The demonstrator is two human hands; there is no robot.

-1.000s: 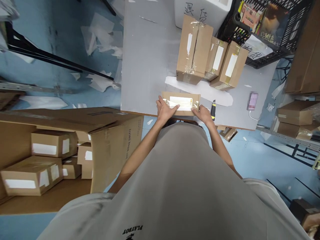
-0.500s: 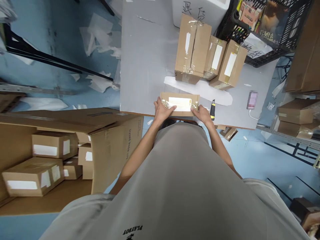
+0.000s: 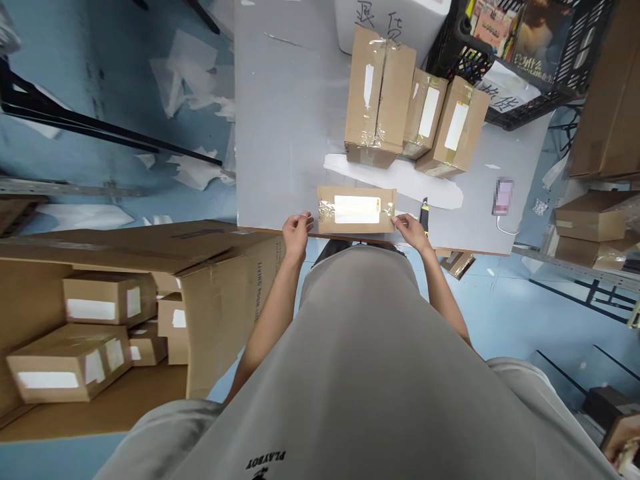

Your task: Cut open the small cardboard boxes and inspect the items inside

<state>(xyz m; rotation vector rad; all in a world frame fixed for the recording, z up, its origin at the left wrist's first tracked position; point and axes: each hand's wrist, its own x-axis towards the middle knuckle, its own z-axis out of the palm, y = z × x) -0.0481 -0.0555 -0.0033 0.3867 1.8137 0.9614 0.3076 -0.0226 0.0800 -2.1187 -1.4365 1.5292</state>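
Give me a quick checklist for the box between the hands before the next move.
1. Label faces up on the box: ok.
2. Left hand off the box: ok, there is a gap at the box's left end.
3. Right hand off the box: cannot tell, fingertips are at its right end, contact unclear.
4. Box set well back from the table's front edge: not ok, it lies close along it.
5. Knife well away from the right hand: not ok, it lies right beside it.
6. Blade retracted: cannot tell, too small.
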